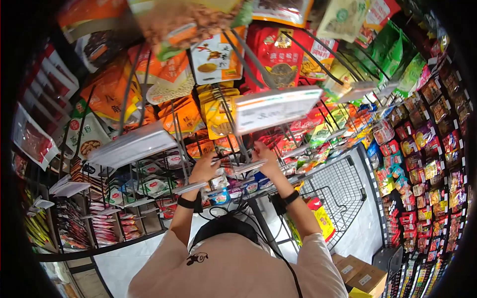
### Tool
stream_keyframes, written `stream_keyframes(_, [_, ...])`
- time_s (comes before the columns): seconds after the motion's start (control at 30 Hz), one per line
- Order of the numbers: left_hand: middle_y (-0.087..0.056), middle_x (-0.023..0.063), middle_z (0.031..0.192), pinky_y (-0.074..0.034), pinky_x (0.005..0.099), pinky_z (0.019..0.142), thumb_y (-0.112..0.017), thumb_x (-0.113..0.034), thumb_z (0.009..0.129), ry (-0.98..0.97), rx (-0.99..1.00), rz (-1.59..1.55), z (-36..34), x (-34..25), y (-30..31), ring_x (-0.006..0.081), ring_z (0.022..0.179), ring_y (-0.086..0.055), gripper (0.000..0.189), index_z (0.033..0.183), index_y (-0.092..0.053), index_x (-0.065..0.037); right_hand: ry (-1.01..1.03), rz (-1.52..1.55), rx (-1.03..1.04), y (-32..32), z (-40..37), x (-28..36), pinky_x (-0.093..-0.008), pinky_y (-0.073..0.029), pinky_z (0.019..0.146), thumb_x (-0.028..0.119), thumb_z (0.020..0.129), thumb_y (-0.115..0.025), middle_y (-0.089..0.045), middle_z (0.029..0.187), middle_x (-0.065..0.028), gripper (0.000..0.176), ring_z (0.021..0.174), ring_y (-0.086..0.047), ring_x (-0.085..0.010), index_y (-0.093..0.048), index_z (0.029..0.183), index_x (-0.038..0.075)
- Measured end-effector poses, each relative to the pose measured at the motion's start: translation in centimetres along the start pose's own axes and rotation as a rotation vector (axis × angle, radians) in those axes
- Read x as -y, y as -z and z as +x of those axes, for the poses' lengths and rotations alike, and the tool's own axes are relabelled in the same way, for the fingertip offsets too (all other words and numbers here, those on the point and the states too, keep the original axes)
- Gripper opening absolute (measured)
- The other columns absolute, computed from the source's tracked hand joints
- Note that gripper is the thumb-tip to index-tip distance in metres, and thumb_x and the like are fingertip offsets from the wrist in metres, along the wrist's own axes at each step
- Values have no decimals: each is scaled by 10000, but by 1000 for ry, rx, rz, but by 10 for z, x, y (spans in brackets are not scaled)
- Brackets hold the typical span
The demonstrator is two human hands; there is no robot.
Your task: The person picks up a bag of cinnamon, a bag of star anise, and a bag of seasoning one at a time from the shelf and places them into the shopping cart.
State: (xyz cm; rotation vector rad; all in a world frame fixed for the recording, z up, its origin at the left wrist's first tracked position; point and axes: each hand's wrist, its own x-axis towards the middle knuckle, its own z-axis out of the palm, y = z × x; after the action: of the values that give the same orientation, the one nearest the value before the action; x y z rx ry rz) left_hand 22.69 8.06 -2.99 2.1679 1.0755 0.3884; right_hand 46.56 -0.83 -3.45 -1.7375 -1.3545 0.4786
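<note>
My left hand point(203, 169) reaches in among the metal hooks of the shelf, its fingers stretched toward small hanging packets, with nothing visible in it. To its right, my right hand point(267, 160) is raised beside the hooks with fingers apart, just below a row of red packets point(293, 141). Between and above the hands hang yellow spice packets point(218, 111) and orange packets point(185, 119). A white price tag point(276, 110) on a hook end sits above my right hand. The fingertips are partly hidden among hooks and tags.
A wire shopping cart point(338, 191) stands to the right with a yellow and red bag point(322, 218) at its near side. Cardboard boxes point(360, 274) sit on the floor at lower right. Another rack of packaged snacks point(422, 154) lines the right. Hook ends and tags jut outward.
</note>
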Motion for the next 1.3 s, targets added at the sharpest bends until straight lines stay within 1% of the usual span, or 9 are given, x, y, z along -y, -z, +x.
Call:
stream_keyframes(0.13, [-466,198,1256,-451,404,886,-585,-287,863,146,-31,-36,18,4,23,338,1122,-493,518,1278,-404,-35,324,-95,-259,-34,43,21,-381,-448,834,121,815,-567,-555,1090,-228,529,976,-568,-318,-364,1288,-3])
stream_keyframes(0.23, [-353,215,1359,-418,435,963,-571,-332,872,59,-90,-123,26,0,32,361,1216,-406,666,1372,-256,-25,27,62,-14,-41,57,34,-369,-431,855,127,823,-580,-540,1125,-216,512,1061,-536,-326,-374,1270,-10])
stream_keyframes(0.4, [-494,147,1022,-458,388,735,-631,-277,841,-452,-375,1164,39,60,2,273,909,-532,452,1128,-428,8,97,44,-222,-52,49,39,-388,-480,643,220,808,-621,-597,833,-184,355,769,-604,-339,-470,1034,-8])
stream_keyframes(0.43, [-493,143,1029,-457,381,740,-631,-268,841,-459,-365,1128,38,59,5,266,915,-530,453,1136,-419,3,130,41,-251,-52,47,33,-378,-484,626,249,799,-643,-599,797,-180,357,737,-608,-331,-484,993,-5])
stream_keyframes(0.5, [-491,134,1044,-455,369,750,-631,-250,841,-179,-168,44,30,54,15,252,928,-526,457,1152,-401,-6,116,54,-240,-46,42,33,-346,-488,619,286,784,-677,-602,751,-160,373,700,-615,-292,-510,949,-4])
stream_keyframes(0.57, [-489,126,1058,-453,356,760,-631,-231,841,-19,-138,-344,27,52,25,238,940,-522,464,1168,-382,-14,-13,345,-82,-17,32,88,-263,-470,698,255,795,-694,-613,813,-68,347,764,-593,-145,-558,984,-4])
stream_keyframes(0.7, [-486,108,1087,-450,331,779,-631,-195,842,-17,-101,-487,21,52,27,211,964,-514,486,1199,-345,-32,-248,1016,69,-4,27,108,-229,-441,790,122,818,-669,-589,1004,-10,355,901,-542,-84,-534,1130,21])
stream_keyframes(1.07, [-475,60,1167,-441,262,833,-631,-95,842,-118,344,-1009,-1,2,32,134,1032,-492,589,1286,-244,-81,-145,814,117,14,-3,116,-235,-455,792,136,821,-671,-582,1005,-4,343,914,-544,-80,-520,1115,40])
stream_keyframes(1.3, [-422,57,1211,-431,260,856,-649,-56,818,-349,278,-898,-28,-35,31,137,1067,-460,684,1322,-186,-80,-288,778,138,24,-32,108,-261,-446,855,120,822,-645,-572,1120,-45,462,1007,-544,-120,-464,1231,8])
